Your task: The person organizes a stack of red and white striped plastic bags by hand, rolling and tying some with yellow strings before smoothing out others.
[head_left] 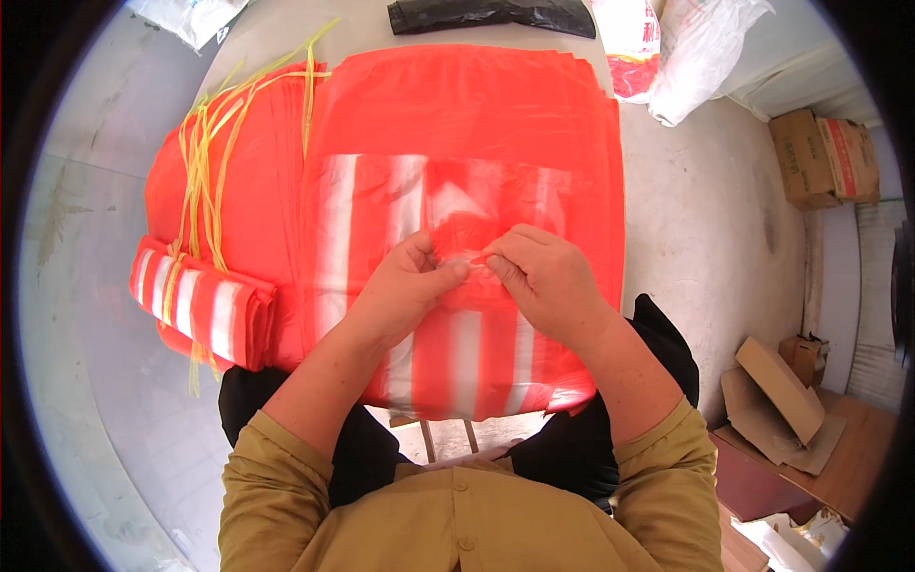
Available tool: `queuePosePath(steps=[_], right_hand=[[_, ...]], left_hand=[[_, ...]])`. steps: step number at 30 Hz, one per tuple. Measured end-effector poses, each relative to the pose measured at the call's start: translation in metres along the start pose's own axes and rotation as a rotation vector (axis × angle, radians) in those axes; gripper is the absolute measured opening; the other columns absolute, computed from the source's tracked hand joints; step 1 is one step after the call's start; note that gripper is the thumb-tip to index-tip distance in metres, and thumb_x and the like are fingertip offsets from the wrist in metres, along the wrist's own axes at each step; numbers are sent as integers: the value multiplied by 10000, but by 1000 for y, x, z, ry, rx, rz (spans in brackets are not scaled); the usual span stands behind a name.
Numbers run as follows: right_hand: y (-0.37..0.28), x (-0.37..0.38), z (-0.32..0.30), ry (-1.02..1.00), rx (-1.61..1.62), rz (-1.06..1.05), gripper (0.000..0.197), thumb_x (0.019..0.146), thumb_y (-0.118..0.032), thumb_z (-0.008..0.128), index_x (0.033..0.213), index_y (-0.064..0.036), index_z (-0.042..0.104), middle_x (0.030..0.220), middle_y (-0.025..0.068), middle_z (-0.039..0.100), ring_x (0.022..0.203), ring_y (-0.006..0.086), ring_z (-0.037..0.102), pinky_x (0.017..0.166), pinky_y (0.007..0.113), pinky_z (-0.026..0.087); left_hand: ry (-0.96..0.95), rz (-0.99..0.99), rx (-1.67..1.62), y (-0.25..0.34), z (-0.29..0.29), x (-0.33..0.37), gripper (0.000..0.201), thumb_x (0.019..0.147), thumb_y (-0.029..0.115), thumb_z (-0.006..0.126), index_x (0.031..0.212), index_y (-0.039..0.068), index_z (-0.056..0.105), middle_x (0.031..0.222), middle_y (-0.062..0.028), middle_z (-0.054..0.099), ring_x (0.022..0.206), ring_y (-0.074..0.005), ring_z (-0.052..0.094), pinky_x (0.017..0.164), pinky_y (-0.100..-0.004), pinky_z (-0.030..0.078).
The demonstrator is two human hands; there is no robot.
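In front of me lies a thin plastic bag [343,214] with red and white stripes, spread over a stack of red plastic bags [457,100]. My left hand [412,286] is closed, thumb and fingers pinching crumpled film in the middle of the striped bag. Just to its right, my right hand [548,276] pinches the same gathered film between thumb and forefinger. The two hands are close together but apart. The film right under the fingertips is partly hidden.
At the left, yellow plastic ties [205,157] lie over more red bags [172,195], beside a tied striped bundle [205,305]. A black folded plastic bag [491,13] sits on the table's far edge. White bags [701,52] hang far right; cardboard boxes [810,157] stand beyond, with an opened carton [777,405] lower right.
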State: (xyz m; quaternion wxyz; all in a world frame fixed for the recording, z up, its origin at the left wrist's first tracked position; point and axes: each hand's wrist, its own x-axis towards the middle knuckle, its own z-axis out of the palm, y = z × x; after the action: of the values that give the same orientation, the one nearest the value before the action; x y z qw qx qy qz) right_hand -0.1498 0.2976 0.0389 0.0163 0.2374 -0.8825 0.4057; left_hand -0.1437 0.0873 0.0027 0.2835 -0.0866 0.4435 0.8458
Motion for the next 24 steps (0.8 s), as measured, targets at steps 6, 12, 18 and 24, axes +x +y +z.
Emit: queuePosePath(steps=[6, 12, 18, 24], right_hand=[[1, 0, -3, -17, 53, 39, 84, 958, -84, 643, 978, -9, 675, 859, 147, 630, 766, 312, 638, 679, 374, 507], [-1, 10, -24, 476, 199, 182, 87, 920, -83, 684, 957, -7, 663, 898, 114, 657, 815, 260, 637, 718, 352, 505], [-3, 3, -17, 171, -158, -213, 228, 824, -105, 785, 1002, -55, 653, 934, 91, 640, 818, 289, 625, 719, 358, 511], [-6, -1, -1, 17, -50, -11, 217, 827, -125, 774, 996, -57, 655, 930, 106, 637, 839, 316, 640, 706, 401, 523]], left_hand=[[2, -6, 29, -2, -4, 2, 275, 971, 30, 672, 1236, 32, 599, 1129, -58, 707, 956, -115, 686, 829, -277, 570], [13, -9, 15, 3, 4, -1, 296, 968, 35, 670, 1255, 33, 597, 1153, -67, 703, 996, -133, 690, 874, -294, 566], [-12, -6, -9, 0, 1, -1, 303, 968, 48, 670, 1262, 38, 597, 1140, -57, 709, 988, -125, 689, 857, -286, 566], [-62, -7, 36, 5, 0, -2, 317, 951, 55, 692, 1255, 46, 602, 1140, -46, 715, 958, -94, 688, 786, -254, 567]])
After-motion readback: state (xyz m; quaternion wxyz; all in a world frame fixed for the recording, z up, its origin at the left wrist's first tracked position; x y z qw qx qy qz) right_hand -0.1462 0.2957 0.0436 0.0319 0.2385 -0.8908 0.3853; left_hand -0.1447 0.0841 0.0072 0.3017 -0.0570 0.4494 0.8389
